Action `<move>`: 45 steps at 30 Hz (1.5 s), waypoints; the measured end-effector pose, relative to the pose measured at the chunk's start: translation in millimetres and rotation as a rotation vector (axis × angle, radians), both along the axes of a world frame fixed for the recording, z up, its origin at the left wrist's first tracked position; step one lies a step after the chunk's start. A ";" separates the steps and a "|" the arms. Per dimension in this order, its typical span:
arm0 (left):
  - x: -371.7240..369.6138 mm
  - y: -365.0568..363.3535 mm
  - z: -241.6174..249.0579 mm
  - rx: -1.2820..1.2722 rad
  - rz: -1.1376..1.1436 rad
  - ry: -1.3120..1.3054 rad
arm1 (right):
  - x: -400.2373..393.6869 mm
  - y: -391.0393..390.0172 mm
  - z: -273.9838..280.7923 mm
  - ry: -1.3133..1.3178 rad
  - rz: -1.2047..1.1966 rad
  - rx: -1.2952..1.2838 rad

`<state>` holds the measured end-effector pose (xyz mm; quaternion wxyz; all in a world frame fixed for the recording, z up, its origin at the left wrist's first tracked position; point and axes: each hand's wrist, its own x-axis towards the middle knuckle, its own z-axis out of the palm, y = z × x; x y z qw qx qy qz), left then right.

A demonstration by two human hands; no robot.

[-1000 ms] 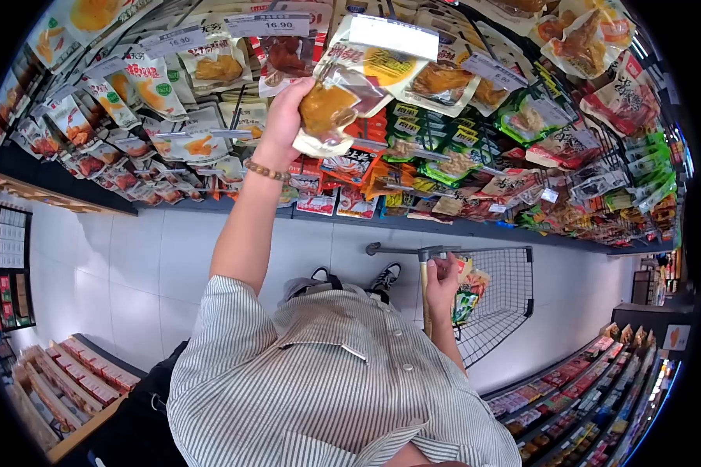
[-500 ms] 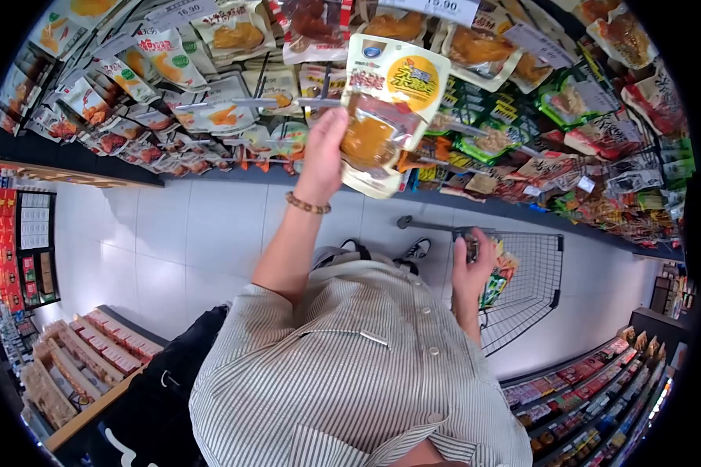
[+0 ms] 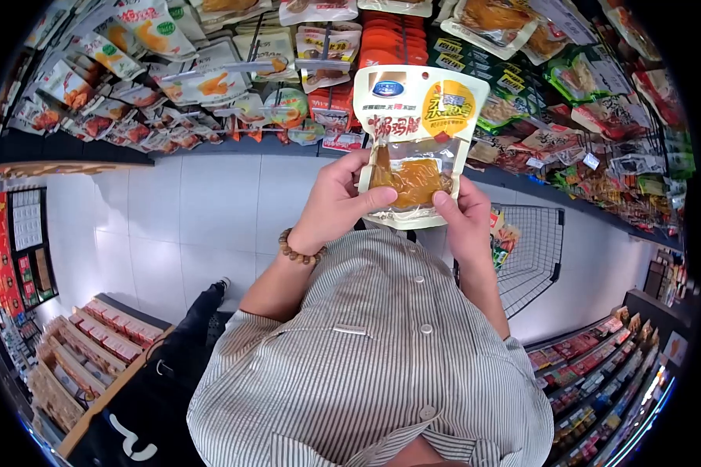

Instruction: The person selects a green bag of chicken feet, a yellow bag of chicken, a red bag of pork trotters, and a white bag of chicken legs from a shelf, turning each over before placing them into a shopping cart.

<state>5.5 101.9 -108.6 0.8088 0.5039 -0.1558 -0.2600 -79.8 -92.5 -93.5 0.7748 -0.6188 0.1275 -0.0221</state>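
Note:
A white and yellow snack pouch [image 3: 415,140] with a clear window showing brown food is held upright in front of my chest. My left hand [image 3: 335,204] grips its lower left edge, thumb across the front, with a bead bracelet on that wrist. My right hand [image 3: 466,219] pinches the pouch's lower right corner. Both hands are above my striped shirt.
A rack of hanging snack packets [image 3: 304,54] fills the top of the view. A wire shopping cart [image 3: 531,251] with several packets inside stands to the right, behind my right hand. Low shelves of goods [image 3: 78,366] are at lower left and more shelves [image 3: 600,373] at lower right.
My left hand brought the pouch down from the rack toward my chest. My right hand left the cart handle and took hold of the pouch's corner.

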 end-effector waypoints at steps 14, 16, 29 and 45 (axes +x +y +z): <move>-0.4 1.6 0.6 0.066 0.064 0.013 | -7.4 11.1 11.7 0.035 0.100 0.010; -0.8 3.5 -1.6 0.046 0.059 0.035 | -9.4 11.7 13.3 0.032 0.096 0.010; -11.2 3.9 -4.3 0.018 0.145 0.049 | -12.1 13.3 12.0 0.037 0.103 0.143; -17.3 4.0 -8.4 0.306 0.374 -0.242 | -10.5 16.2 15.1 -0.041 0.136 0.003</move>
